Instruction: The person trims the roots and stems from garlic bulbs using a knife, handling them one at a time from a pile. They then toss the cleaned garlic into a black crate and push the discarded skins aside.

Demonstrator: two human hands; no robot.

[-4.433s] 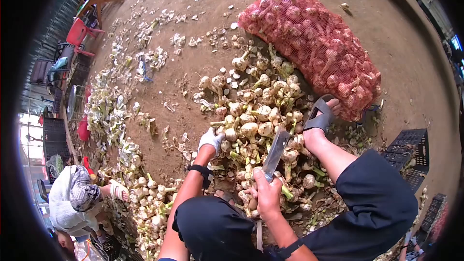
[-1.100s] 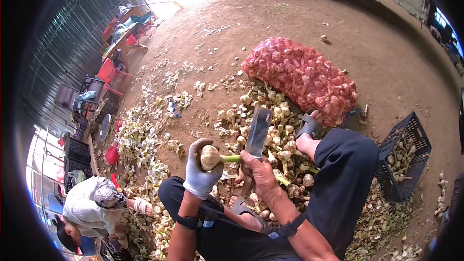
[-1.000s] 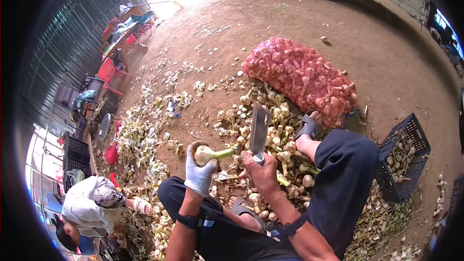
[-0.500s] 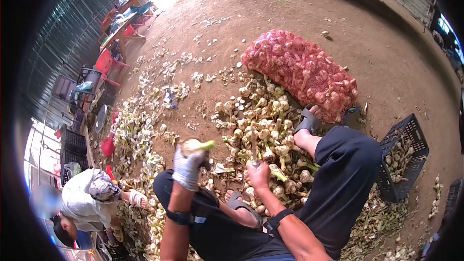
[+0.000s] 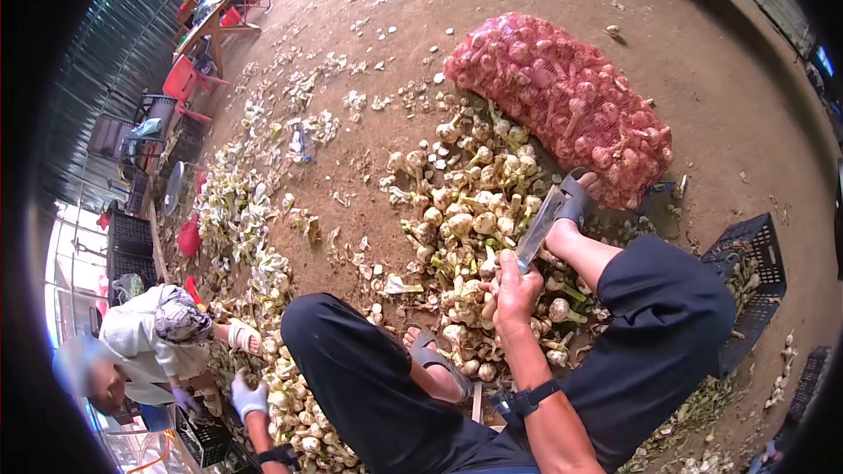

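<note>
My right hand (image 5: 516, 294) is closed round the handle of a broad-bladed knife (image 5: 540, 226), its blade pointing up and right over the heap of untrimmed garlic (image 5: 461, 219) with green stems. Far to the left, past my knee, my gloved left hand (image 5: 249, 395) hangs over the edge of a second garlic pile (image 5: 307, 439). Its fingers look apart, and no bulb shows in them. A red mesh sack (image 5: 562, 110) full of garlic lies beyond the heap, against my sandalled foot.
A person (image 5: 149, 333) in a light top bends at the lower left, near black crates (image 5: 132, 241). Loose peelings (image 5: 233, 211) cover the ground on the left. Red chairs (image 5: 182, 79) stand by the metal wall. Another black crate (image 5: 746, 290) is beside my right knee.
My left hand has swung down and left, and the stemmed bulb it held is no longer seen in it. The knife in my right hand has moved right. The view has tilted downward.
</note>
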